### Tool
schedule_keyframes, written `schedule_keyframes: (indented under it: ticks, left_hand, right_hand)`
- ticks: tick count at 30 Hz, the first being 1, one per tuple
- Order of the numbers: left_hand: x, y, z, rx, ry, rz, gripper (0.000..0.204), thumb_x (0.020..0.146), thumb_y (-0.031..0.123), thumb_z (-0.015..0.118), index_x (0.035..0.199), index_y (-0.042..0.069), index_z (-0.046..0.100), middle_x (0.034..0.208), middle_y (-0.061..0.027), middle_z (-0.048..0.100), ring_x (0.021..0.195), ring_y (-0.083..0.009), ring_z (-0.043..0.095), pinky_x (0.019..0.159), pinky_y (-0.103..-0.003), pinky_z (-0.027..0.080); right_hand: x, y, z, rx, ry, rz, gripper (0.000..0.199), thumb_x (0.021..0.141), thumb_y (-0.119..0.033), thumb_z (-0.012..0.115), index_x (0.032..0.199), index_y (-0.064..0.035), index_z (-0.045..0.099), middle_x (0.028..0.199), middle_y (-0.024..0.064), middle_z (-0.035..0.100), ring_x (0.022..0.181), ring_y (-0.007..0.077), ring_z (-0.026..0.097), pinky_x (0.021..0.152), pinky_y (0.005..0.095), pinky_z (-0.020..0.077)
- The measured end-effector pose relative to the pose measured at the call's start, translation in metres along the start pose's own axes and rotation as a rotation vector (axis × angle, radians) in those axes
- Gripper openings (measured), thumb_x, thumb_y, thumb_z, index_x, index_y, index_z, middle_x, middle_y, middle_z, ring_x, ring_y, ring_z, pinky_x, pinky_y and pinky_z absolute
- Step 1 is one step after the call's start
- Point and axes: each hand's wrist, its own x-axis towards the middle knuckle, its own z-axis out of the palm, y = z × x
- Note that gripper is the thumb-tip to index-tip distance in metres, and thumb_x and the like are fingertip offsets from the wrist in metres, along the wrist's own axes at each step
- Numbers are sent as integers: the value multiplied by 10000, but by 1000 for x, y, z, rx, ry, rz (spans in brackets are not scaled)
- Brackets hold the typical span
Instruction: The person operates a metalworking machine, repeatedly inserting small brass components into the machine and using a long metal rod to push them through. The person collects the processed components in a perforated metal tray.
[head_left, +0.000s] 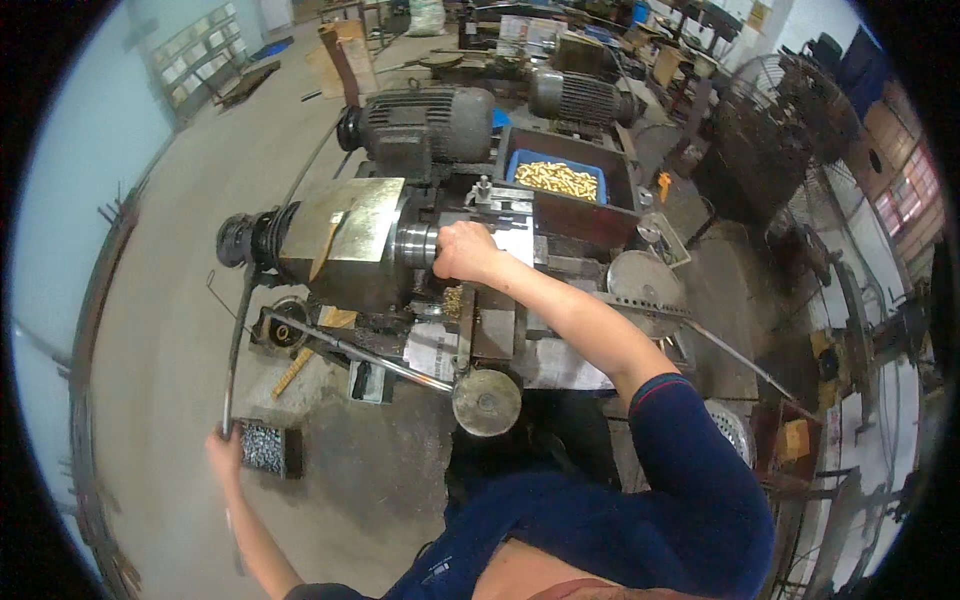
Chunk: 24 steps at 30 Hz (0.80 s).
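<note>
My left hand (225,455) is closed round the lower end of a long metal lever (234,365) at the left of a small lathe. My right hand (465,250) is at the steel spindle nose (414,245), its fingers curled against the front face. Whatever those fingers pinch, if anything, is hidden behind the hand. Left of the spindle sits the headstock (345,280) under a metal cover plate (375,215), on which a narrow wooden-looking tool (326,245) lies. Brass-coloured chips (453,300) lie just below the spindle.
A blue tray of brass-coloured parts (558,180) stands behind the lathe, near a ribbed motor (425,125). A box of small grey metal pieces (265,447) is beside my left hand. A rod with a round weight (487,402) juts toward me. A large fan (775,130) stands at right.
</note>
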Motion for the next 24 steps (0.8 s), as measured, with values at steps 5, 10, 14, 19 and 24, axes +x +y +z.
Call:
schedule_keyframes:
  ticks: [5, 10, 14, 19, 24]
  left_hand:
    - [53, -41, -1, 355, 137, -65, 280, 758, 293, 586, 910, 63, 634, 834, -170, 621, 783, -351, 603, 671, -421, 481]
    - [38, -8, -4, 316, 149, -202, 358, 725, 354, 598, 947, 75, 626, 901, -177, 615, 860, -339, 596, 747, -432, 468]
    - [-31, 36, 20, 236, 137, -223, 414, 696, 387, 630, 972, 79, 612, 936, -156, 612, 852, -331, 594, 729, -434, 460]
    - [-81, 89, 25, 146, 66, -235, 433, 706, 371, 613, 1000, 55, 575, 919, -176, 610, 866, -372, 573, 757, -443, 446]
    - [-76, 65, 28, -278, -87, -78, 402, 719, 226, 651, 1005, -35, 541, 862, -189, 609, 802, -332, 593, 766, -431, 446]
  right_hand:
    - [2, -1, -1, -42, -35, 10, 276, 556, -219, 603, 737, -18, 662, 803, 174, 639, 808, 312, 613, 739, 368, 497]
    - [2, 4, 2, -41, -47, -19, 280, 550, -221, 600, 738, -22, 661, 825, 169, 638, 853, 309, 591, 765, 360, 484]
    - [1, 4, 3, -51, -33, -79, 274, 541, -213, 605, 729, -20, 658, 810, 163, 639, 835, 309, 593, 746, 365, 486]
    - [0, -1, 1, -77, -3, -77, 246, 549, -209, 602, 713, -36, 660, 794, 153, 642, 827, 303, 596, 723, 364, 484]
    - [-11, 12, -17, -110, 87, 56, 257, 562, -256, 605, 692, -42, 661, 764, 142, 643, 745, 304, 609, 658, 360, 486]
